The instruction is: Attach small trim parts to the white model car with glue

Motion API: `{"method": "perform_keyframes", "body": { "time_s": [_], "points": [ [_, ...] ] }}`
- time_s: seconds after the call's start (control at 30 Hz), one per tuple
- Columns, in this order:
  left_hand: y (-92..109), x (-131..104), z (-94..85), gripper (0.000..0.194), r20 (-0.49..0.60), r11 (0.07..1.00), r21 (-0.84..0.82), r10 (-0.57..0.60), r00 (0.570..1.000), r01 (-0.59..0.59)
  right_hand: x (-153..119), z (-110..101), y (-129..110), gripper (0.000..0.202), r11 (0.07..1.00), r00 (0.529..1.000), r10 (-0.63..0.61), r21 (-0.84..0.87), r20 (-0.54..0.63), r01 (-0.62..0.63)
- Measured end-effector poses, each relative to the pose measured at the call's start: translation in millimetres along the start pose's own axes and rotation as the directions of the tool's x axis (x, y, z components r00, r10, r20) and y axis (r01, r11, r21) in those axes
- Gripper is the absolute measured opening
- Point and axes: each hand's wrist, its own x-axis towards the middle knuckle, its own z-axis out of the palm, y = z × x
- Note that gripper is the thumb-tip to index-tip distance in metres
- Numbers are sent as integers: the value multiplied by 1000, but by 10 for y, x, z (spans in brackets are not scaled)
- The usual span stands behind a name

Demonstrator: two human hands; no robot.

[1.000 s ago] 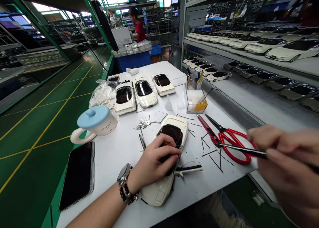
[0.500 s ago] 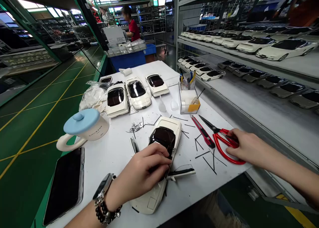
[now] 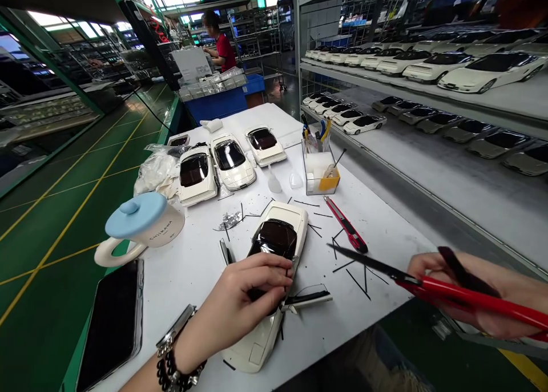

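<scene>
A white model car (image 3: 280, 223) with a dark roof lies on the white table, its doors swung out. My left hand (image 3: 244, 300) rests over the car's middle, thumb and fingers pinched at the side near the open door (image 3: 310, 299); what they pinch is too small to make out. Above the table's right edge, my right hand (image 3: 466, 289) holds red-handled scissors (image 3: 432, 289), whose dark blades point left toward the car. Thin black strips (image 3: 358, 283) lie scattered between the car and the scissors.
A red cutter (image 3: 347, 225) lies behind the scissors, near a clear tool box (image 3: 322, 182). Three white cars (image 3: 233, 162) stand at the back. On the left are a lidded mug (image 3: 145, 223) and a phone (image 3: 112, 323). Shelves (image 3: 411, 146) of cars line the right; a person (image 3: 222, 51) is beyond.
My right hand has lifted the red scissors off the table and brought them toward the camera. My left hand remains at the car in nearly the same pose. The view has shifted slightly.
</scene>
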Motion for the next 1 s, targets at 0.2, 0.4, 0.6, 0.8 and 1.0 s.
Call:
{"method": "perform_keyframes", "body": {
  "time_s": [0.2,0.4,0.6,0.8,1.0],
  "points": [
    [26,-27,40,19,-1,999,51,10,1000,-10,191,105,-290,17,949,958,-9,303,286,-82],
    [30,-13,56,18,-12,998,52,22,1000,-22,349,233,-427,15,934,960,77,318,271,-165],
    [38,-2,56,19,-10,998,63,27,1000,-26,407,260,-528,22,915,949,127,335,288,-224],
    [41,-7,52,19,-4,997,65,33,999,-33,449,277,-568,24,932,939,139,279,315,-232],
    [25,-10,54,19,-6,998,63,31,999,-31,468,244,-561,23,946,926,134,233,354,-226]
  ]
}}
